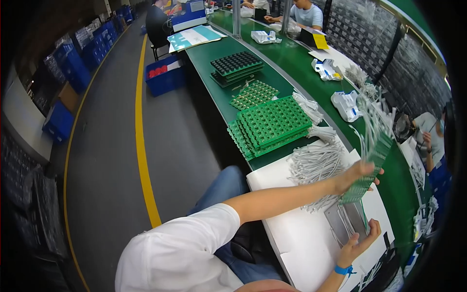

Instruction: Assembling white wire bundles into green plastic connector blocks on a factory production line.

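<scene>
The green workbench (221, 100) runs away in front of me, curving with the lens, and beyond its metal rail lies a long green belt (386, 192) carrying white plastic housings (346, 105), spaced well apart. On the near end of the bench, a large white sheet (296, 236) lies under my work. Just past it sits a stack of green circuit panels (277, 121), its layers slightly out of line, and farther along are stacked black trays (236, 63). Between the panels and me, a thick heap of white wires (316, 163) spills over the sheet.

The green board (357, 192) I am working with is raised and tilted above the grey tray (333, 219), blurred, with loose white leads (374, 121) rising from its upper part. The tray rests on the sheet with several white wires inside. My left hand (357, 176) grasps the board, fingers showing past its far edge. My right hand (357, 246) is unclenched beside the tray's near end, thumb apart from the fingers; I can't tell whether they touch it. A blue band (344, 269) circles that wrist.
</scene>
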Demonstrator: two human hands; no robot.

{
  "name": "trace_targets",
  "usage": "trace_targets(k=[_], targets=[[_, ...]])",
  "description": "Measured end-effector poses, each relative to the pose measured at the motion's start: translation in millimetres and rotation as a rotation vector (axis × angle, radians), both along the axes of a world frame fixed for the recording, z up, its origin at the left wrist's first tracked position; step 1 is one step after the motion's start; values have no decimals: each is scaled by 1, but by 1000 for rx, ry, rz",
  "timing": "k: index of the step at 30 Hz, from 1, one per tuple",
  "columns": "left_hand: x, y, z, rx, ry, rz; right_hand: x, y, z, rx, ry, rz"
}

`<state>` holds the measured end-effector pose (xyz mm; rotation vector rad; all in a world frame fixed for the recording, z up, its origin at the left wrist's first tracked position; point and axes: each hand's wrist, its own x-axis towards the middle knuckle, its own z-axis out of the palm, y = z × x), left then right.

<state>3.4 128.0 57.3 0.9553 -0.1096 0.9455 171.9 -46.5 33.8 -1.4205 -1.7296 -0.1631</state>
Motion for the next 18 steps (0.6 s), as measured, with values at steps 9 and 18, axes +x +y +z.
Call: trace_targets(k=[9,18], targets=[[3,-45,27,1369,465,924,135,-16,-135,196,750,18],[4,-34,2,1328,538,785,65,-2,-63,-88,568,-504]])
